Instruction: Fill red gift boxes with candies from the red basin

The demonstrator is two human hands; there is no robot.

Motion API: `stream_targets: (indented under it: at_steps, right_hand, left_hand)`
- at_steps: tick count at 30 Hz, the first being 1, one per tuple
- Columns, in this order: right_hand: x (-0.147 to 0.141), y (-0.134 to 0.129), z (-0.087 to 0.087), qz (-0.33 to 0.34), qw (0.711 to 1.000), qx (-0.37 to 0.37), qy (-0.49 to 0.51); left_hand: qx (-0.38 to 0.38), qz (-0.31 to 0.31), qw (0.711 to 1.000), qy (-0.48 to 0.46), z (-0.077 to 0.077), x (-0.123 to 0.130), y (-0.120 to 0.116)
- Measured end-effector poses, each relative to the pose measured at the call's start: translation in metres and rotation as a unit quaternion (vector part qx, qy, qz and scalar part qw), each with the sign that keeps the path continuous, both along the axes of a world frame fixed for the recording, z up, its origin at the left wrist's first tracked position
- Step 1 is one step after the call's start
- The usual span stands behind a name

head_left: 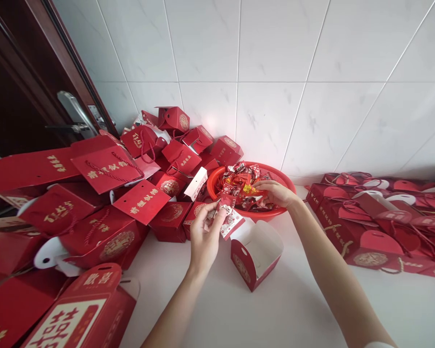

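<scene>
My left hand (207,232) is closed on red and white patterned packets (231,223), held just in front of the basket. In the red plastic basket (290,184) lies a pile of wrapped candies (241,176). My right hand (275,193) reaches over the basket's right part, its fingers pinched on a red wrapped piece with a yellow part (250,189). Below my hands stands an open red box (257,256) with a white inside; only its bare interior shows.
Many red gift boxes (116,241) are heaped on the left, up to the tiled wall (268,111). Rows of red boxes with cord handles (369,241) stand on the right. A dark door with a metal handle (76,113) is at the back left. Everything rests on a white surface (217,309).
</scene>
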State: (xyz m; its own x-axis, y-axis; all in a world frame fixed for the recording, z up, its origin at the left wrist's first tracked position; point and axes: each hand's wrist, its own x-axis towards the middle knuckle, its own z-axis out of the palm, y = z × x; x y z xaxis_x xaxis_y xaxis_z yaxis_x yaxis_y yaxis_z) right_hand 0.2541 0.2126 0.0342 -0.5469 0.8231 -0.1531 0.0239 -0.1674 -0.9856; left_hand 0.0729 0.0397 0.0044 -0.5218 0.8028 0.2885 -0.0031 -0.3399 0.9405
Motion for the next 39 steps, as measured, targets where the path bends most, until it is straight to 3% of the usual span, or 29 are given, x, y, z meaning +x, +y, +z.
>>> stream_targets:
  at_steps: [6, 13, 15, 18, 21, 24, 28, 30, 32, 34, 36, 39]
  right_hand:
    - [0.004, 0.003, -0.002, -0.012, 1.000, 0.011, 0.006]
    - [-0.006, 0.003, -0.012, -0.070, 0.982, 0.139, -0.108]
    - [-0.009, 0.001, -0.012, -0.034, 0.965, 0.224, -0.135]
    - [-0.012, -0.004, -0.010, 0.072, 0.916, 0.339, -0.202]
    - [-0.013, -0.005, -0.009, 0.115, 0.880, 0.357, -0.291]
    - [-0.013, -0.002, -0.009, 0.039, 0.861, 0.372, -0.345]
    - [-0.008, 0.005, -0.009, -0.149, 0.815, 0.425, -0.366]
    - [-0.005, 0.005, -0.008, -0.160, 0.806, 0.442, -0.361]
    - [-0.004, 0.003, -0.007, -0.090, 0.822, 0.442, -0.346]
    - [-0.005, 0.000, -0.006, 0.036, 0.842, 0.423, -0.332]
    - [-0.007, -0.003, -0.004, 0.142, 0.845, 0.390, -0.338]
    - [-0.009, -0.006, -0.002, 0.204, 0.830, 0.358, -0.375]
  left_hand:
    - [-0.001, -0.006, 1.000, 0.003, -0.001, 0.000, 0.000]
    - [-0.003, 0.008, 1.000, 0.017, 0.000, 0.000, -0.001]
    - [-0.002, 0.012, 1.000, 0.019, 0.001, -0.001, -0.001]
    - [-0.004, 0.014, 1.000, 0.020, 0.001, -0.002, -0.001]
    - [-0.002, 0.011, 1.000, 0.021, 0.000, -0.003, 0.000]
    - [0.003, 0.008, 1.000, 0.019, -0.002, -0.004, 0.001]
    - [0.010, 0.005, 1.000, 0.017, -0.003, -0.005, 0.002]
    - [0.011, 0.004, 1.000, 0.016, -0.003, -0.005, 0.002]
    - [0.008, 0.001, 1.000, 0.016, -0.002, -0.005, 0.002]
    - [0.005, -0.003, 1.000, 0.014, -0.002, -0.004, 0.002]
    - [0.004, -0.006, 1.000, 0.012, -0.002, -0.004, 0.002]
    - [0.005, -0.004, 1.000, 0.012, -0.002, -0.004, 0.001]
